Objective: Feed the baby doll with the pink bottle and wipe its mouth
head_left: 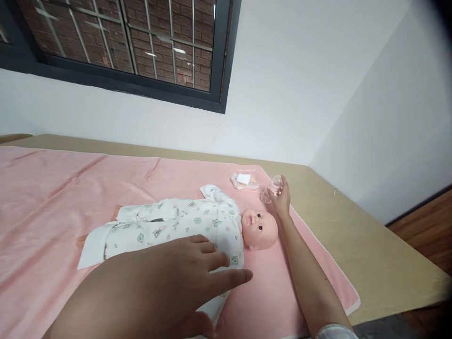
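Observation:
A baby doll (259,229) with a bald head lies on its back on a pink blanket (38,197), dressed in a white patterned outfit (183,216). Its head points to the right. In the foreground my left hand (187,278) is over the doll's body, fingers spread and nothing in them; whether it touches the outfit I cannot tell. Past the doll's head, my right hand (281,200) has its fingers wrapped round a small clear bottle (266,196), tilted near the blanket's edge. My fingers hide part of the bottle.
A clear plastic packet (244,180) with a white label lies on the blanket, left of the bottle. Beneath the blanket is a light wooden table (339,226) against a white wall (275,94). A dark-framed window (141,84) with bars is above. A small white hook-like thing (336,191) is at right.

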### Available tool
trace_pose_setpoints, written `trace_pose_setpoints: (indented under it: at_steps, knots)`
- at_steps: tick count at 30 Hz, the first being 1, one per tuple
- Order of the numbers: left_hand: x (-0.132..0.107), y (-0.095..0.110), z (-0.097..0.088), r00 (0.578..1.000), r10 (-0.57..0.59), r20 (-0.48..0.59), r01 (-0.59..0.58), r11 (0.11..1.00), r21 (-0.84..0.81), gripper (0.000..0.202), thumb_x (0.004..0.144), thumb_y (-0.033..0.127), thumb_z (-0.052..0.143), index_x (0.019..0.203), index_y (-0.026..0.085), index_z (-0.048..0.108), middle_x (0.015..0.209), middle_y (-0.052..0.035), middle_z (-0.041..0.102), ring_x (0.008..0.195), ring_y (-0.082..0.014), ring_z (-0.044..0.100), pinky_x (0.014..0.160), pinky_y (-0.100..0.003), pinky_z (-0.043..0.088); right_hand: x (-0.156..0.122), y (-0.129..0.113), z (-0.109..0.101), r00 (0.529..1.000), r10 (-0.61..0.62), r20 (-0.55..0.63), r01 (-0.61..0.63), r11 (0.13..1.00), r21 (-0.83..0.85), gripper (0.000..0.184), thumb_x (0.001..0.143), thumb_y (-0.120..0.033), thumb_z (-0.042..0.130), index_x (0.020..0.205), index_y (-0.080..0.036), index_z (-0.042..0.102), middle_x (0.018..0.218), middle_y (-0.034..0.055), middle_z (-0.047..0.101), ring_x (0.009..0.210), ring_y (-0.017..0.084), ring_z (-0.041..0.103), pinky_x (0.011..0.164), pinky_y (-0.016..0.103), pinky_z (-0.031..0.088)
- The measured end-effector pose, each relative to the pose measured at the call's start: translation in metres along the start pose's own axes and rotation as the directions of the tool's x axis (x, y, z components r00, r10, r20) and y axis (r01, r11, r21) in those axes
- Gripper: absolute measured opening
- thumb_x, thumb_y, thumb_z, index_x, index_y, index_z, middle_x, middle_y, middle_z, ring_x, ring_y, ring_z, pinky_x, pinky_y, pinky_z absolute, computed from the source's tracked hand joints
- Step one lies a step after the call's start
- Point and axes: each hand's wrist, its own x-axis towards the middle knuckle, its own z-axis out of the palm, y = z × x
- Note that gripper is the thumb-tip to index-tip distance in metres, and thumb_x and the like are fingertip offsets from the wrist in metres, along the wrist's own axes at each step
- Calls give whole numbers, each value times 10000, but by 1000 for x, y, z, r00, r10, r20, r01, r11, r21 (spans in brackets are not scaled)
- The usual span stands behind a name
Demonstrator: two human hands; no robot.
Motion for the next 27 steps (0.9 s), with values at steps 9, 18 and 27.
trace_pose_setpoints:
  at_steps: [9,18,27]
  knots:
    - [19,-32,-16,994,80,-74,-85,995,-58,605,884,247,647,1434,327,408,1374,-36,536,1193,-222,545,982,-315,456,8,-54,-14,999,3,-38,5,978,210,836,712,-390,674,1453,-244,315,1359,133,501,1027,208,601,798,309,534]
    - [50,-54,-11,850,-252,-463,245,966,-77,606,992,311,448,1526,250,170,1449,-81,475,1260,-236,516,960,-358,468,-19,-167,-32,980,-192,48,146,865,479,838,761,-383,706,1459,-359,241,1399,94,462,1161,225,580,905,407,539]
    - [65,-60,2,802,-323,-502,277,946,-167,800,870,375,611,1531,273,174,1362,-59,559,1125,-256,606,836,-338,509,-81,-234,-30,951,-261,169,96,763,639,762,774,-365,730,1407,-380,307,1461,77,375,1243,229,519,974,426,531]
